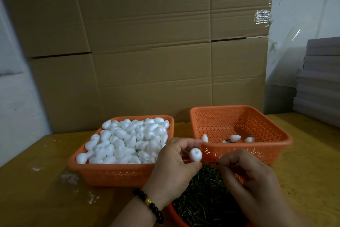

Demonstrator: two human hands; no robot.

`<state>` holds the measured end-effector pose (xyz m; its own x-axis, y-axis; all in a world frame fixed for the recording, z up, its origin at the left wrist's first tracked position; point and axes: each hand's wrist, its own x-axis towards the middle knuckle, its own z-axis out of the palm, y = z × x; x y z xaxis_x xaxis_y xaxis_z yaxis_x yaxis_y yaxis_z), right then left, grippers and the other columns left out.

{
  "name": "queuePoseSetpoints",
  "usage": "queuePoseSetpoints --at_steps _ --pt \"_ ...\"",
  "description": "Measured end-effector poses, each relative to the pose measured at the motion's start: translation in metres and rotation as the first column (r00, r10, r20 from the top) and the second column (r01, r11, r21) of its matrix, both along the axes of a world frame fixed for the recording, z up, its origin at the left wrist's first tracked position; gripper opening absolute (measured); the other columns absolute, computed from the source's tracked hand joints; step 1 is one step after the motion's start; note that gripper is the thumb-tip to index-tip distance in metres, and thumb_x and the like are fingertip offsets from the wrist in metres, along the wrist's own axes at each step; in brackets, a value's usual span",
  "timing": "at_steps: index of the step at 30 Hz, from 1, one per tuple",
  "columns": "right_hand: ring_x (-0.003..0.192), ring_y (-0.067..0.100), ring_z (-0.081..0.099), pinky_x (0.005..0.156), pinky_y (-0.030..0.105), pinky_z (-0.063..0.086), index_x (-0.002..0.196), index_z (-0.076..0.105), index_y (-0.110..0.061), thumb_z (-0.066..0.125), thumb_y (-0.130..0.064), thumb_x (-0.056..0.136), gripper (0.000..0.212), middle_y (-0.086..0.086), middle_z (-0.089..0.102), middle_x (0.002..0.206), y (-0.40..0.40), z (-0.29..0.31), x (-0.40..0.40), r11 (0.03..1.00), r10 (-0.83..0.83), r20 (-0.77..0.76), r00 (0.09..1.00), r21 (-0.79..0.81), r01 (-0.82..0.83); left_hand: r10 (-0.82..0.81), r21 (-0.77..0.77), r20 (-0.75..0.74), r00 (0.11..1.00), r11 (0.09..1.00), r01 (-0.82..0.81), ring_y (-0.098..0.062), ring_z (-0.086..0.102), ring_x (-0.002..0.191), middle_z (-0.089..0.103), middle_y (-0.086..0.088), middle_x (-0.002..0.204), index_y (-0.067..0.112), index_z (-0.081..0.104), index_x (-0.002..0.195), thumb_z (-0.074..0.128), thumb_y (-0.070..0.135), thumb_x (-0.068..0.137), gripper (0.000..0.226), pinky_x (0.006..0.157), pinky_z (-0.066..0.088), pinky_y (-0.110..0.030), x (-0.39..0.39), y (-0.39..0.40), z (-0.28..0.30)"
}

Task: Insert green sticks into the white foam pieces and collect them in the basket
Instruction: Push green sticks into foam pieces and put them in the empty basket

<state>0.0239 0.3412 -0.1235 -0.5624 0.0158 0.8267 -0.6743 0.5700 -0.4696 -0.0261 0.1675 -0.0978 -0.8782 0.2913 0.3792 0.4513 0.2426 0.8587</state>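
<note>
While the left hand (173, 162) pinches a foam piece (195, 154) at the basket's (272, 145) seven o'clock, the right hand (246, 177) seems to pinch a green stick (216, 164), apparently ready for lining up and pushing in.

Big brown cardboard boxes (147, 42) stacked behind the wooden surface (33, 190), w/ clear tape (263, 17) shining on the upper right edge. Pale wall (14, 97) at left; plastic sheeting (298, 15) hangs at right. Stack of grey flat boards (320, 79) far right. White crumbs (70, 179) scattered on the surface, front left.
</note>
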Motion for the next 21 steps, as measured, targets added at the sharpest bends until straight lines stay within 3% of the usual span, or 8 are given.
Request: queuePoseSetpoints --at_steps 3,7,14,17,21 --pt "0.083 0.005 0.066 0.070 0.016 0.050 0.087 0.069 -0.020 0.069 -0.008 0.075 0.017 -0.010 0.069 0.091 -0.0004 0.0010 -0.0010 0.999 -0.011 -0.025 1.000 -0.034 0.010 0.004 -0.047 -0.020 1.000 0.999 -0.005 -0.006 0.063 0.092 0.063 0.005 0.099 0.040 0.060 0.100 0.072 0.004 0.076 0.045 0.078 0.051 -0.017 -0.0002 0.0014 -0.0017" --pt "0.084 -0.002 0.065 0.072 0.007 0.045 0.090 0.071 -0.020 0.068 -0.009 0.075 0.018 -0.016 0.068 0.092 -0.0006 0.0031 -0.0012 0.999 -0.033 -0.034 0.999 -0.008 0.033 0.013 -0.084 -0.043 0.999 0.996 -0.017 -0.008 0.063 0.094 0.064 0.006 0.099 0.033 0.061 0.095 0.074 0.006 0.077 0.035 0.082 0.055 -0.029 0.0006 0.0036 -0.0021" --pt "0.081 -0.007 0.063 0.071 0.004 0.044 0.085 0.072 -0.018 0.069 -0.012 0.075 0.011 -0.015 0.068 0.087 0.0022 0.0007 -0.0060 0.993 -0.119 0.002 0.993 0.024 0.118 0.007 -0.079 -0.037 0.999 0.997 -0.010 -0.010 0.064 0.094 0.064 0.007 0.100 0.036 0.064 0.090 0.076 0.005 0.074 0.037 0.082 0.056 -0.036 0.0018 0.0045 -0.0010" --pt "0.082 -0.006 0.062 0.071 0.006 0.045 0.084 0.071 -0.017 0.071 -0.011 0.082 0.007 -0.015 0.067 0.087 0.0037 -0.0005 -0.0068 0.992 -0.119 0.007 0.993 0.053 0.119 0.003 -0.090 -0.051 0.999 0.996 -0.008 -0.008 0.064 0.095 0.063 0.011 0.101 0.039 0.065 0.088 0.076 0.004 0.074 0.039 0.082 0.056 -0.033 0.0017 0.0034 0.0003" --pt "0.081 -0.006 0.060 0.071 0.005 0.042 0.082 0.069 -0.019 0.068 -0.012 0.077 0.009 -0.016 0.063 0.085 0.0025 0.0011 -0.0061 0.990 -0.102 0.007 0.995 0.097 0.100 -0.012 -0.114 -0.081 0.997 0.993 0.003 -0.004 0.062 0.097 0.060 0.017 0.100 0.042 0.067 0.089 0.076 0.005 0.074 0.041 0.084 0.055 -0.027 0.0036 0.0040 0.0007"
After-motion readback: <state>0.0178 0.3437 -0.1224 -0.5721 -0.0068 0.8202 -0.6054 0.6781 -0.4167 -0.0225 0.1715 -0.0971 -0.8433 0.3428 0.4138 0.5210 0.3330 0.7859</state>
